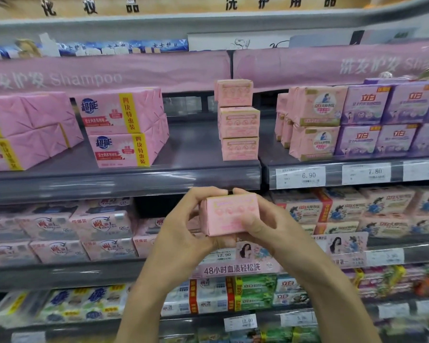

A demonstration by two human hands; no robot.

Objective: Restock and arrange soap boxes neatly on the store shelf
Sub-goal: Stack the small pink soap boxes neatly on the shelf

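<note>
Several tiers of store shelving fill the view, each lined with wrapped soap. A long pink banner [109, 73] printed "Shampoo" hangs across the top, just above the upper shelf [191, 147], whose dark grey board lies bare in its middle stretch. On the left of that shelf sit large pink multipacks [124, 127] with yellow bands, stacked two high. On the right stand purple soap packs [386, 120], also two high, and just beside them pink packs with a round emblem [317, 125].

Between the two groups, at the right edge of the bare stretch, a stack of three soap boxes [238, 120] stands upright near the shelf's front edge. Its top box sits a little to the left of the two below.

Below and in front of the shelf rail, both hands hold one pink soap box [229, 214] of the same kind in the air, its printed face toward the camera. The left hand [183, 233] curls round the box's left end, fingers over the top. The right hand [265, 226] grips the right end, thumb pressed on the front face.

Small white price tags reading 6.90 [301, 178] and 7.80 [367, 173] sit on the rail at right.
</note>
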